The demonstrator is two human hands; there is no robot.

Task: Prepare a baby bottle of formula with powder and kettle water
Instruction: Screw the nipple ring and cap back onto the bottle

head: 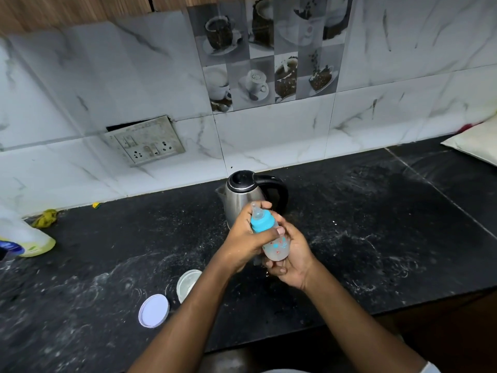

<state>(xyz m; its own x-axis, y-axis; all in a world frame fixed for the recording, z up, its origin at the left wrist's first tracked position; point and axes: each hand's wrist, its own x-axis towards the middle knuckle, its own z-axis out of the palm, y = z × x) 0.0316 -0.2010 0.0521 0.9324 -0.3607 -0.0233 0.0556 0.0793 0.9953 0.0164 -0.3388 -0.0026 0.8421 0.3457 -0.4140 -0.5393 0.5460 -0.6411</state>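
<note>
A small baby bottle [277, 244] with a blue collar and a clear teat is held tilted above the black counter, milky liquid inside. My left hand [248, 236] grips it around the blue collar. My right hand [291, 258] cups the bottle's lower body and base. Just behind the hands stands a steel kettle [243, 196] with a black lid and handle. An open powder jar [188, 284] sits on the counter near my left forearm, and its white lid [153, 310] lies to the left of the jar.
The black speckled counter [376, 238] runs to a front edge at lower right. A yellow-based plastic bottle [27, 238] stands at far left, a yellow cloth [45, 218] by the wall. A socket plate [145, 142] hangs on the tiles. A white bag [476, 146] lies far right.
</note>
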